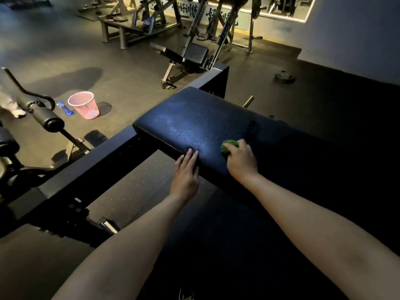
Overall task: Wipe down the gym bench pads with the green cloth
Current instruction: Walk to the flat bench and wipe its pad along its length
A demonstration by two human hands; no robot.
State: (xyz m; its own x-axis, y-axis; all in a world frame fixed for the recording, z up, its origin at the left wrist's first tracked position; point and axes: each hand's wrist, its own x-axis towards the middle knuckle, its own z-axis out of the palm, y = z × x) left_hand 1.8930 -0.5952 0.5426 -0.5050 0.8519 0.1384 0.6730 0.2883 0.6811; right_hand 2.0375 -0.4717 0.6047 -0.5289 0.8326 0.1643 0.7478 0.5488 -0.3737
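Note:
A dark blue bench pad (194, 118) stretches from the middle of the view to the right, its near part lit and its right part in shadow. My right hand (241, 161) grips the bunched green cloth (228, 146) and holds it against the pad's top near the front edge. Only a small green bit of the cloth shows past my fingers. My left hand (186, 172) lies flat with straight fingers on the pad's front edge, just left of the cloth.
A black steel frame beam (104, 161) runs from the pad toward the lower left. On the floor at the left stand a pink mesh basket (84, 105) and a blue spray bottle (66, 109). A barbell end (46, 118), another bench (190, 55) and a weight plate (284, 76) lie around.

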